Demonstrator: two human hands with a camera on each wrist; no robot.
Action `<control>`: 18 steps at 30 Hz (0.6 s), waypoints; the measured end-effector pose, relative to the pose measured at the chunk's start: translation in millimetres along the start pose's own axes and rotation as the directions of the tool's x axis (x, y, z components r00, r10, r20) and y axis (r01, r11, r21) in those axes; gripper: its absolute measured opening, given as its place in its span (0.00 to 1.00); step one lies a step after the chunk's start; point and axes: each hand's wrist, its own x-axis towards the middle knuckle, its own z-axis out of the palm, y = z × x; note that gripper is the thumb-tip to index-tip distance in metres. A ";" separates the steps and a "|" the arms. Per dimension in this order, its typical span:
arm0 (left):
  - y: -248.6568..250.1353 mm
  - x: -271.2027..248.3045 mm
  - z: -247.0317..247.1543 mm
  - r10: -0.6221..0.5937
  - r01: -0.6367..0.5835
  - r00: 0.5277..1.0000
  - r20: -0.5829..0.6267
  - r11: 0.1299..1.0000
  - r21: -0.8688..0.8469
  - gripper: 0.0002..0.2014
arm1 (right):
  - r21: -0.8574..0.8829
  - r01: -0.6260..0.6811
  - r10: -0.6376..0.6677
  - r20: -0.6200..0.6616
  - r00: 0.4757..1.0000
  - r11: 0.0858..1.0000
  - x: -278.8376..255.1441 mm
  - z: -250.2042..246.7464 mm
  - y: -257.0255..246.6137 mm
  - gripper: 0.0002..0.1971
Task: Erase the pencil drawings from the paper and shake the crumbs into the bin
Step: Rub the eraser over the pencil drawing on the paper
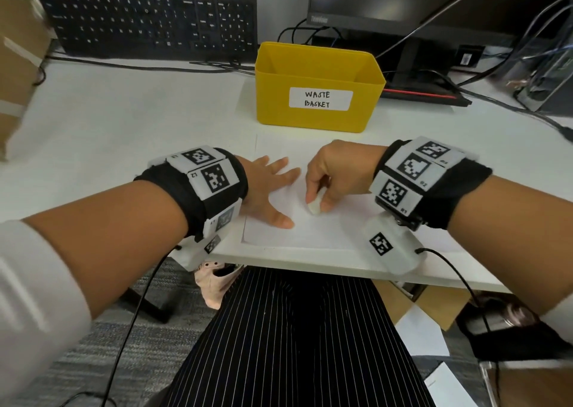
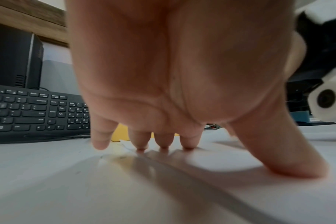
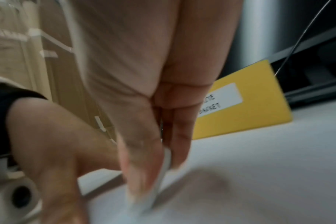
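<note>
Pinching eraser (image 1: 313, 207): right hand (image 1: 338, 174) | left hand (image 1: 266, 189) flat on paper (image 1: 325, 230) | white desk (image 1: 124, 112), bin (image 1: 319, 87) behind

Bin (image 1: 319, 75) blocks far edge; desk (image 1: 139, 121) open leftward.

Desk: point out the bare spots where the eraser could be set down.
Bare desk lies between keyboard, yellow bin and left hand; another patch right of the bin. The paper is crowded by both hands; cables clutter the far right.

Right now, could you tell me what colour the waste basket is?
Yellow; the waste basket shows best in the head view.
</note>
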 end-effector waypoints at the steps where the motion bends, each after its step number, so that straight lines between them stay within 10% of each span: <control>1: 0.9 -0.9 -0.9 0.010 -0.010 1.000 -0.002 1.000 -0.009 0.49 | -0.011 0.030 -0.030 -0.020 0.999 0.999 4.5 -0.7 -3.9 0.14; 12: 3.1 -4.2 -4.1 -0.014 0.014 1.000 -0.015 1.000 -0.012 0.52 | 0.274 -0.095 0.090 0.032 0.995 0.957 -10.4 9.5 25.0 0.11; 18: 13.3 -4.5 -20.7 -0.035 0.043 0.996 -0.082 0.994 0.104 0.52 | 0.625 -0.132 0.346 -0.234 0.909 0.769 -9.8 10.5 52.8 0.10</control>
